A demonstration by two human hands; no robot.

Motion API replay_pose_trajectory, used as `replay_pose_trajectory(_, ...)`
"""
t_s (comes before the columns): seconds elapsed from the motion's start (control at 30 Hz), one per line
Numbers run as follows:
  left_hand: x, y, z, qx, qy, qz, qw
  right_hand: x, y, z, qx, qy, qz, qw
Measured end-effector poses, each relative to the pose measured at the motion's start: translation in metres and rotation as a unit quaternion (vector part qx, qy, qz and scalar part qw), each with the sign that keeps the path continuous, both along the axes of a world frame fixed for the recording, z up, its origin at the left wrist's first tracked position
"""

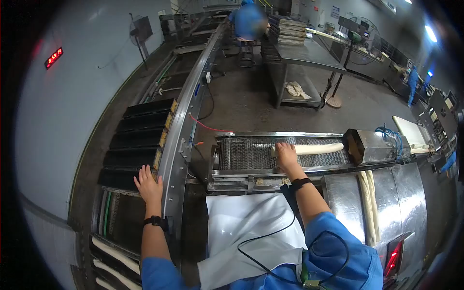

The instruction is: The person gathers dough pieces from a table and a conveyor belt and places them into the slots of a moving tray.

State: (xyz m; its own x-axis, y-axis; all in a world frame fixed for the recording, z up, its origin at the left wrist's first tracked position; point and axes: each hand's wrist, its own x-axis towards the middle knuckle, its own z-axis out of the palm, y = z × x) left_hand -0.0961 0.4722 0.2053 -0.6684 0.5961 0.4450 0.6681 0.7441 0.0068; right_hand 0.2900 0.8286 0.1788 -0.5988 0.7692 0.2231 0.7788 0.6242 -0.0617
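My left hand (149,184) rests, fingers spread, at the near end of a row of long black baking pans (129,158) on the left conveyor; it appears to touch the nearest pan's edge. A long pale dough roll (316,149) lies on a metal mesh belt (249,153) in front of me. Around that roll's left end, the fingers of my right hand (286,155) are closed, palm down. Part of the roll's end is hidden under them.
A steel rail (175,130) runs beside the pans. More dough strips lie in pans (116,255) at lower left and on a steel table (394,198) at right. A metal housing (374,146) covers the belt's right end. Farther back, a person in blue (247,21) sits near stacked trays (287,31).
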Motion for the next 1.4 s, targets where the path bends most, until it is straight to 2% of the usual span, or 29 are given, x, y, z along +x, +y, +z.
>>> replay_pose_trajectory(0.1,-0.002,0.008,-0.001,0.005,0.008,0.0,1.0,-0.011,-0.001,-0.008,0.034,0.003,-0.015,0.999)
replay_pose_trajectory(0.2,-0.004,0.02,0.002,-0.008,0.003,0.012,1.0,0.009,-0.019,-0.009,0.104,0.037,0.027,0.994)
replay_pose_trajectory(0.3,-0.013,0.029,-0.004,-0.01,0.036,-0.003,0.999,0.049,-0.063,0.026,0.037,0.118,-0.003,0.992)
replay_pose_trajectory(0.33,-0.017,0.032,-0.007,-0.008,0.065,-0.011,0.998,0.069,-0.068,0.021,0.035,0.199,-0.023,0.979)
replay_pose_trajectory(0.37,-0.021,0.034,-0.008,-0.036,0.066,0.0,0.997,0.097,-0.072,0.016,0.089,0.255,-0.029,0.962)
replay_pose_trajectory(0.4,-0.018,0.037,-0.005,-0.039,0.084,-0.011,0.996,0.128,-0.071,-0.001,0.03,0.369,-0.101,0.923)
replay_pose_trajectory(0.43,-0.024,0.038,-0.006,-0.039,0.077,-0.03,0.996,0.165,-0.07,-0.023,-0.017,0.48,-0.175,0.86)
replay_pose_trajectory(0.5,-0.032,0.039,-0.01,-0.01,0.107,-0.069,0.992,0.246,-0.078,-0.042,-0.13,0.651,-0.266,0.699)
replay_pose_trajectory(0.57,-0.018,0.044,0.0,-0.062,0.105,-0.024,0.992,0.308,-0.111,-0.031,-0.078,0.667,-0.334,0.662)
replay_pose_trajectory(0.6,-0.024,0.043,-0.004,-0.059,0.111,-0.034,0.991,0.328,-0.129,-0.018,-0.053,0.646,-0.392,0.653)
replay_pose_trajectory(0.7,-0.027,0.042,-0.01,-0.051,0.126,-0.029,0.99,0.4,-0.165,-0.028,0.053,0.633,-0.422,0.647)
replay_pose_trajectory(0.77,-0.029,0.04,-0.012,-0.045,0.121,-0.034,0.991,0.43,-0.187,-0.026,0.106,0.52,-0.528,0.663)
replay_pose_trajectory(0.8,-0.029,0.039,-0.011,-0.043,0.118,-0.037,0.991,0.432,-0.194,-0.026,0.177,0.486,-0.578,0.632)
replay_pose_trajectory(0.93,-0.023,0.038,-0.005,-0.051,0.09,-0.026,0.994,0.453,-0.219,-0.018,0.201,0.338,-0.621,0.678)
replay_pose_trajectory(1.07,-0.018,0.039,-0.001,-0.065,0.08,-0.012,0.995,0.429,-0.213,-0.014,0.277,0.135,-0.579,0.755)
replay_pose_trajectory(1.1,-0.017,0.04,-0.001,-0.069,0.078,-0.008,0.995,0.426,-0.206,-0.02,0.236,0.188,-0.551,0.778)
replay_pose_trajectory(1.17,-0.019,0.039,-0.002,-0.066,0.082,-0.014,0.994,0.408,-0.184,-0.039,0.267,0.206,-0.451,0.826)
replay_pose_trajectory(1.23,-0.024,0.038,-0.006,-0.058,0.085,-0.025,0.994,0.376,-0.162,-0.045,0.213,0.25,-0.391,0.86)
replay_pose_trajectory(1.3,-0.024,0.037,-0.007,-0.043,0.086,-0.036,0.995,0.34,-0.141,-0.042,0.176,0.236,-0.34,0.893)
replay_pose_trajectory(1.33,-0.021,0.036,-0.006,-0.037,0.089,-0.037,0.995,0.323,-0.126,-0.045,0.126,0.282,-0.306,0.901)
replay_pose_trajectory(1.37,-0.021,0.037,-0.005,-0.029,0.089,-0.045,0.995,0.303,-0.113,-0.044,0.133,0.286,-0.28,0.907)
replay_pose_trajectory(1.4,-0.024,0.037,-0.008,-0.02,0.089,-0.048,0.995,0.285,-0.101,-0.038,0.056,0.3,-0.28,0.91)
